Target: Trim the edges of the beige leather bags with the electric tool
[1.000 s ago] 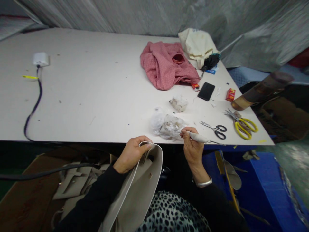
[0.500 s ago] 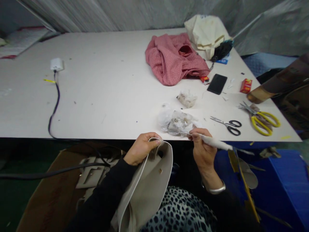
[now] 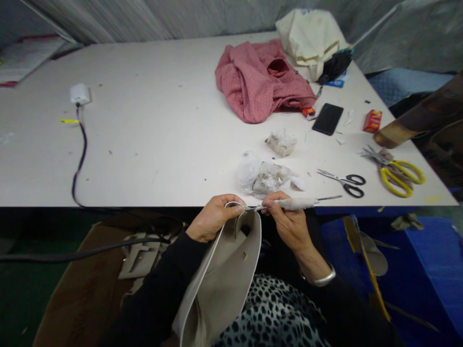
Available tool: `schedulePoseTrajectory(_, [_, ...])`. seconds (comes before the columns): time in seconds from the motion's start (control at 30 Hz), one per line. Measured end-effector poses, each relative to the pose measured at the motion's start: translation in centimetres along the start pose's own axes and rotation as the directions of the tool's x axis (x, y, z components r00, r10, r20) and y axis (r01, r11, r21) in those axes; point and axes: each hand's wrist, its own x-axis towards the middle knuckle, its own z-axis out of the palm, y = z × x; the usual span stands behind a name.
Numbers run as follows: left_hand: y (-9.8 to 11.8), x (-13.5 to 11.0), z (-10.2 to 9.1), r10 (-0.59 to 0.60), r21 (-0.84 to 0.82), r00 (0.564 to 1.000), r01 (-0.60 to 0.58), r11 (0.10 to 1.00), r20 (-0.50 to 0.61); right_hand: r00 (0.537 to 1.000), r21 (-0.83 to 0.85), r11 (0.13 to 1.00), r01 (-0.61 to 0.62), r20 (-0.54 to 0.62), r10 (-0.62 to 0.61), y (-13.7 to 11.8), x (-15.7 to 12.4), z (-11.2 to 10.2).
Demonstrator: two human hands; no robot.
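- Left hand (image 3: pixel 213 219): fingers curled tight on the top edge of a beige bag (image 3: pixel 224 279), which hangs below the desk (image 3: pixel 144 144) edge, over the lap
- Right hand (image 3: pixel 287 224): fingers pinched together around a white-handled tool (image 3: pixel 298 203), held level, its thin tip touching the bag's rim beside the left thumb
- Crumpled plastic (image 3: pixel 267 176) lies on the desk just beyond

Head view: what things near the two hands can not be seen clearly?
In the head view only:
Tip of the white-handled tool: too thin, blurred where it meets the grey bag rim, between left hand and right hand.
Contents of the plastic wrap: veiled by crumpled film.
Brown object: cut off by right edge.
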Motion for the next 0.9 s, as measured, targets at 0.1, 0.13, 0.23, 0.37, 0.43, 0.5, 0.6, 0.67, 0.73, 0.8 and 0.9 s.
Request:
schedulePoseTrajectory(0.1, [-0.2,0.0,0.2,0.031,0.022,0.999,-0.031,0.999,-0.017,1.000,0.003,1.000,-0.003,0.021,0.003,0.0,0.0,0.2])
schedulePoseTrajectory(0.13, [-0.3,0.0,0.3,0.044,0.024,0.999,-0.043,0.999,-0.027,1.000,0.002,1.000,-0.006,0.021,0.006,0.0,0.0,0.3])
schedulePoseTrajectory(0.23, [-0.6,0.1,0.5,0.068,0.025,0.997,-0.067,0.997,-0.046,1.000,0.020,1.000,-0.017,-0.015,0.017,0.1,0.0,0.7])
schedulePoseTrajectory(0.37, [-0.7,0.1,0.5,0.080,0.021,0.995,-0.079,0.997,-0.056,0.998,0.055,0.998,-0.031,-0.054,0.034,0.1,0.0,1.1])
schedulePoseTrajectory(0.43, [-0.7,0.1,0.5,0.081,0.016,0.995,-0.080,0.997,-0.061,0.997,0.063,0.997,-0.042,-0.057,0.046,0.1,0.1,1.2])
schedulePoseTrajectory(0.5, [-0.7,-0.1,0.5,0.081,0.020,0.995,-0.080,0.997,-0.063,0.997,0.066,0.996,-0.054,-0.049,0.058,0.0,0.2,1.1])
schedulePoseTrajectory(0.6, [-0.7,-0.2,0.7,0.100,0.049,0.992,-0.096,0.994,-0.077,0.997,0.063,0.996,-0.068,-0.043,0.071,0.0,0.2,1.1])
schedulePoseTrajectory(0.67, [-0.9,-0.2,0.7,0.124,0.080,0.988,-0.117,0.990,-0.092,0.996,0.058,0.996,-0.073,-0.048,0.076,0.0,0.3,1.2])
schedulePoseTrajectory(0.73, [-1.0,-0.1,0.8,0.147,0.098,0.984,-0.137,0.986,-0.097,0.995,0.055,0.995,-0.079,-0.061,0.082,0.1,0.2,1.2])
schedulePoseTrajectory(0.8, [-1.3,0.1,0.8,0.172,0.112,0.980,-0.160,0.981,-0.099,0.994,0.052,0.995,-0.081,-0.072,0.085,0.1,0.2,1.4])
schedulePoseTrajectory(0.9, [-1.6,0.5,1.0,0.229,0.175,0.966,-0.206,0.963,-0.121,0.995,0.030,0.997,-0.070,-0.071,0.072,0.1,0.1,1.4])
